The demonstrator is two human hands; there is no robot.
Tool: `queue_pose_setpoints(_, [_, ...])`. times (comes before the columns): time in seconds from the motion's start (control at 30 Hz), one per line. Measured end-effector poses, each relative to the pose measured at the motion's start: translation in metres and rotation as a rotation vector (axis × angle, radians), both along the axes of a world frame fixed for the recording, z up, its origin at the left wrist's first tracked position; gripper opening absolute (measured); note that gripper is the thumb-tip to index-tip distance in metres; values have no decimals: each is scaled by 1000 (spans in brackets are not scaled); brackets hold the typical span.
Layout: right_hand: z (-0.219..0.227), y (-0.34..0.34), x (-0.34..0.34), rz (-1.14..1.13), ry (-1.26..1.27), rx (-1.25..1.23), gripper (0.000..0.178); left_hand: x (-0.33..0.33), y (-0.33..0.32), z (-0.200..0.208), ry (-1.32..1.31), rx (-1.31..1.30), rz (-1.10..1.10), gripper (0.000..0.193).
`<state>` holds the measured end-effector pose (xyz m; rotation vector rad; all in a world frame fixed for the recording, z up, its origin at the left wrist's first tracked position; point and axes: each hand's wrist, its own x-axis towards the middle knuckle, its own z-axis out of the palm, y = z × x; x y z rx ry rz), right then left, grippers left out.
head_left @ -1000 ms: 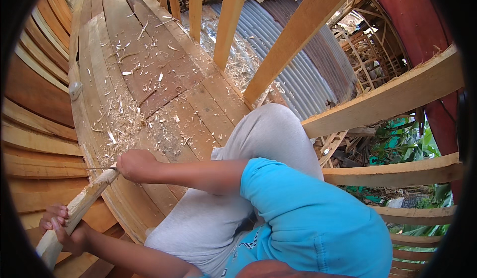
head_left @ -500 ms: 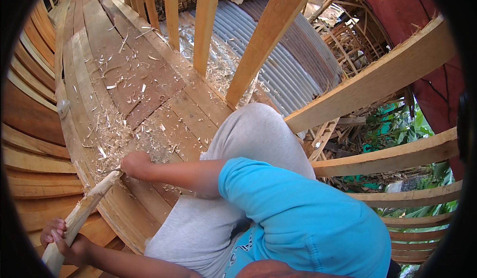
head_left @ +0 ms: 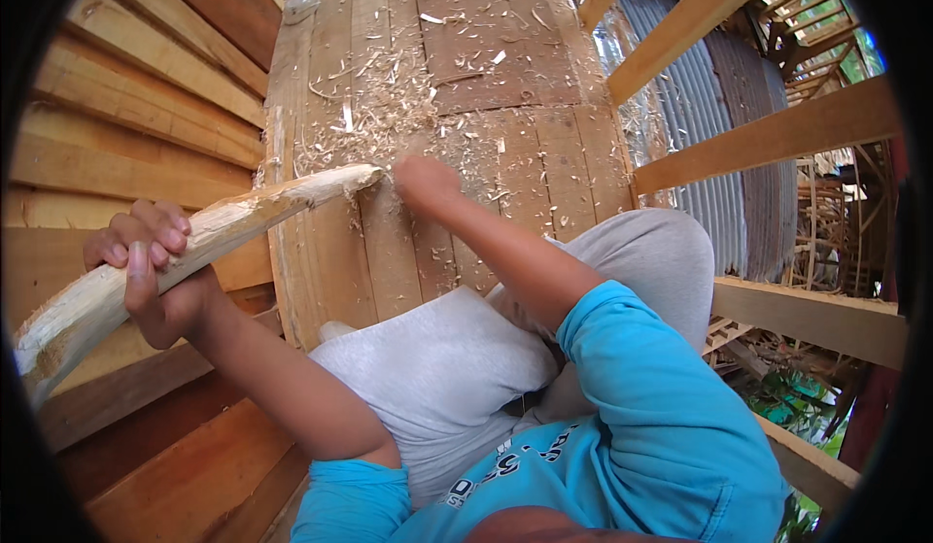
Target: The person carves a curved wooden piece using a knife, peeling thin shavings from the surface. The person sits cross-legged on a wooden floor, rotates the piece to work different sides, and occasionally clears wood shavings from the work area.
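Note:
A long, peeled wooden stick (head_left: 277, 203), pale and slightly curved, slants from the lower left up toward the middle of the view. My left hand (head_left: 177, 302) is wrapped round its thicker part, fingers over the top and thumb on the near side. Just beyond the narrow end, my right hand (head_left: 426, 184) is closed in a fist, low over the plank floor (head_left: 326, 252). Whatever the right fist holds is hidden. Curly wood shavings (head_left: 374, 120) lie heaped and scattered around that end of the stick.
Stacked wooden planks (head_left: 146, 101) form a wall on the left. Upright wooden posts (head_left: 680, 33) line the right side, with corrugated metal sheets (head_left: 695, 145) beyond them. A clear rounded plastic object (head_left: 299, 7) sits at the far left floor edge. My bent legs (head_left: 428, 358) fill the near middle.
The view has turned leftward, so the hands and stick appear farther right and higher. The stick lies flatter across the view, both hands still closed.

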<state>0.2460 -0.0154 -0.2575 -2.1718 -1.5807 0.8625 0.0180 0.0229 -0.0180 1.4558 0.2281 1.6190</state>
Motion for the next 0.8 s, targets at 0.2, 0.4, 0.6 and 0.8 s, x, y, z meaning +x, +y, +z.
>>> queue_pose_setpoints(0.2, [74,-3,-36,5,187,47,48,-18,-6,-4,-32,-30,98,16])
queue_pose_setpoints(0.4, [73,-3,-42,-21,280,140,51,-1,-10,-1,-125,-126,323,16])
queue_pose_setpoints(0.6, [38,2,-35,9,136,111,46,21,-14,5,-137,-144,489,18])
queue_pose_setpoints(0.8, [69,-3,-41,-36,220,69,44,22,-15,7,-165,-173,527,18])
